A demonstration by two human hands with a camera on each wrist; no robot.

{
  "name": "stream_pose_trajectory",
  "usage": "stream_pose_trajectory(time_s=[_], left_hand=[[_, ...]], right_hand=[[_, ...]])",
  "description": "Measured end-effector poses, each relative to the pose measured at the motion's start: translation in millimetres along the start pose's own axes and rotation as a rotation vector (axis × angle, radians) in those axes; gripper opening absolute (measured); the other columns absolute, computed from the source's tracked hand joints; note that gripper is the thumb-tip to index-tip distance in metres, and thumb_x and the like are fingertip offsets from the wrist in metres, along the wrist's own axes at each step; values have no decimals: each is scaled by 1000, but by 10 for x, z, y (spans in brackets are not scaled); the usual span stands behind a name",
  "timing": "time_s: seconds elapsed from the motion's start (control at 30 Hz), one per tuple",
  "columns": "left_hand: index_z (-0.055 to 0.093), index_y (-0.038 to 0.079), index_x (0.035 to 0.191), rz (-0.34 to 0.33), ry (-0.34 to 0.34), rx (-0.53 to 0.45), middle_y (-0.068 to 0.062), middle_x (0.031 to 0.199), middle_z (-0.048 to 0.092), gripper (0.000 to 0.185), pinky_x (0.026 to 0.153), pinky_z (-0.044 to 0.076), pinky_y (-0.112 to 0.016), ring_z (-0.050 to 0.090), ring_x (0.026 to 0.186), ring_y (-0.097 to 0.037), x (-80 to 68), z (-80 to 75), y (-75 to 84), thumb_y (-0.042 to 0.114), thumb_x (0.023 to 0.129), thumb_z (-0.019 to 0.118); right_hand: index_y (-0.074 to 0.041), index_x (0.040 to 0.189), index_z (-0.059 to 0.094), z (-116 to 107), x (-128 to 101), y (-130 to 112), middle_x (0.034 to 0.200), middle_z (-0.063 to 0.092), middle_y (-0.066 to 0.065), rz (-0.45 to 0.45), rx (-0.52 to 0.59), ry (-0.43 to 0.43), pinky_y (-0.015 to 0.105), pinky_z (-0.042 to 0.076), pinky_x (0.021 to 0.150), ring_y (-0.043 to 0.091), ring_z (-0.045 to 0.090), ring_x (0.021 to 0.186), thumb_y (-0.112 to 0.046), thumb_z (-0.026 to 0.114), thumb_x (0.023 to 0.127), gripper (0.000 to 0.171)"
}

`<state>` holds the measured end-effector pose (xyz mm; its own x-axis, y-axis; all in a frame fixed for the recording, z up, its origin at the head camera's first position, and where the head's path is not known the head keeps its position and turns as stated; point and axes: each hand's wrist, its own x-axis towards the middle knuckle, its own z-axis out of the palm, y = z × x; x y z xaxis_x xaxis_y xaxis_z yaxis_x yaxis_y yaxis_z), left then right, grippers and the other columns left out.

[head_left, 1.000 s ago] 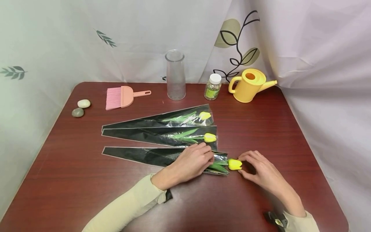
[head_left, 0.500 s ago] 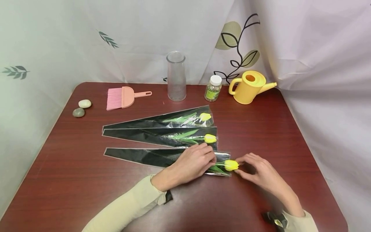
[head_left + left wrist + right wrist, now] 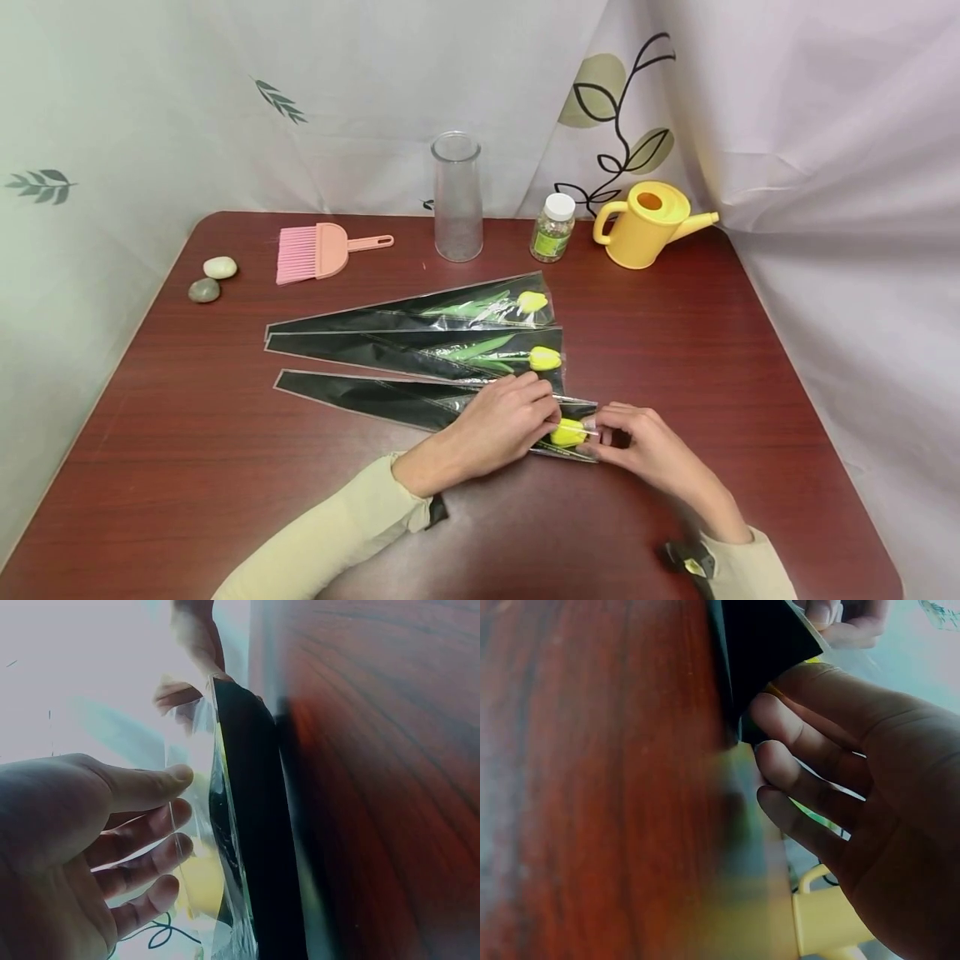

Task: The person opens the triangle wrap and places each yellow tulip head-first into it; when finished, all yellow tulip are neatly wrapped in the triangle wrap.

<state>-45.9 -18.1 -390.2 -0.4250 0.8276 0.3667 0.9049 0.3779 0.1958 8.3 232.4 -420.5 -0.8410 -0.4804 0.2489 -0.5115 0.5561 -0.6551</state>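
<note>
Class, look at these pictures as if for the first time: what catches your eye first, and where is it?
Two hands meet at the near middle of the dark red table: the left hand and the right hand both work at the open end of the nearest flower sleeve, where a yellow tulip sits. Behind lie two more sleeved tulips, and at the back right stands a yellow watering can.

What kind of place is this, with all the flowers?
Probably a small flower-arranging table set up indoors, not a real shop. Wrapped yellow tulips lie on a red-brown table, with a clear vase and a yellow watering can at the back. Leaf-print curtains hang all round.
</note>
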Motion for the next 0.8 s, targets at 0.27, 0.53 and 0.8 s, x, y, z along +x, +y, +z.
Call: stream_pose_trajectory(time_s=[0.27, 0.53, 0.8], left_hand=[[67, 20, 87, 16, -24, 14, 8, 87, 55, 12, 72, 42, -26, 49, 84, -13, -13, 7, 15, 20, 97, 60], [67, 20, 87, 16, -42, 36, 9, 87, 54, 12, 74, 42, -26, 49, 84, -12, -14, 19, 17, 21, 96, 60], [66, 20, 87, 28, -49, 48, 8, 87, 54, 12, 76, 43, -27, 49, 85, -13, -12, 16, 20, 22, 97, 59]], right_hand=[[-22, 97, 70, 24, -12, 9, 79, 57, -17, 39, 24, -25, 19, 47, 57, 1, 55, 67, -12, 81, 80, 22], [-21, 98, 71, 29, -11, 21, 79, 58, -15, 55, 19, -43, 19, 47, 58, 1, 55, 68, -13, 82, 80, 22], [-23, 96, 70, 29, -2, -2, 77, 58, -14, 40, -4, -38, 17, 45, 58, 1, 54, 68, -13, 82, 80, 23]])
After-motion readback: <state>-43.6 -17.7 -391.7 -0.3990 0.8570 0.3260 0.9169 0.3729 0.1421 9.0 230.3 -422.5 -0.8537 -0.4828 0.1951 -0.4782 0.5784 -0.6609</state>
